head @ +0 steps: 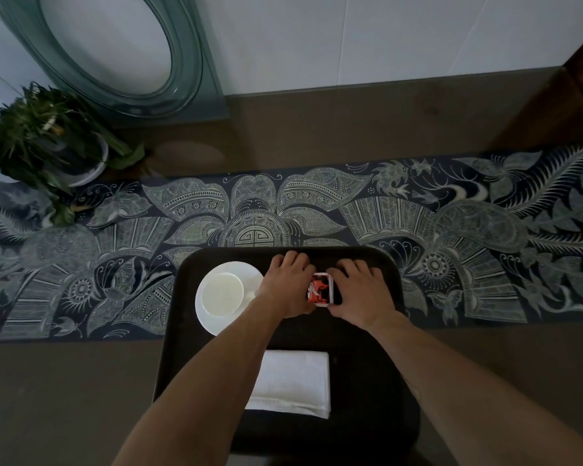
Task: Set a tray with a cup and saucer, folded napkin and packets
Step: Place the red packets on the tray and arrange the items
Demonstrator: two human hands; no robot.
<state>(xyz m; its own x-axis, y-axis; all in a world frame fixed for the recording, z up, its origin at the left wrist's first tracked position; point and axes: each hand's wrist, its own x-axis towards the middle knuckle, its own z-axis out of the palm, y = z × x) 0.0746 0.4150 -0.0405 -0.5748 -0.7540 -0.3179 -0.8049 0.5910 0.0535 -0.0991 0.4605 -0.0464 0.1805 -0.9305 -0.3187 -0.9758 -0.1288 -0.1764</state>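
Observation:
A dark tray (377,348) lies on the table in front of me. At its back left a white cup (222,294) stands on a white saucer (212,319). A folded white napkin (292,381) lies at the tray's near middle. My left hand (288,284) and my right hand (359,290) meet at the tray's far middle. Between them is a red, white and black packet (319,289). Both hands hold it at its sides, thumbs at its near edge and fingers curled past its far edge. Anything under the hands is hidden.
A dark patterned runner (485,237) crosses the brown table (64,398) under the tray's far end. A potted plant (48,136) stands at the far left. A round glass-framed mirror (122,52) leans on the white wall behind.

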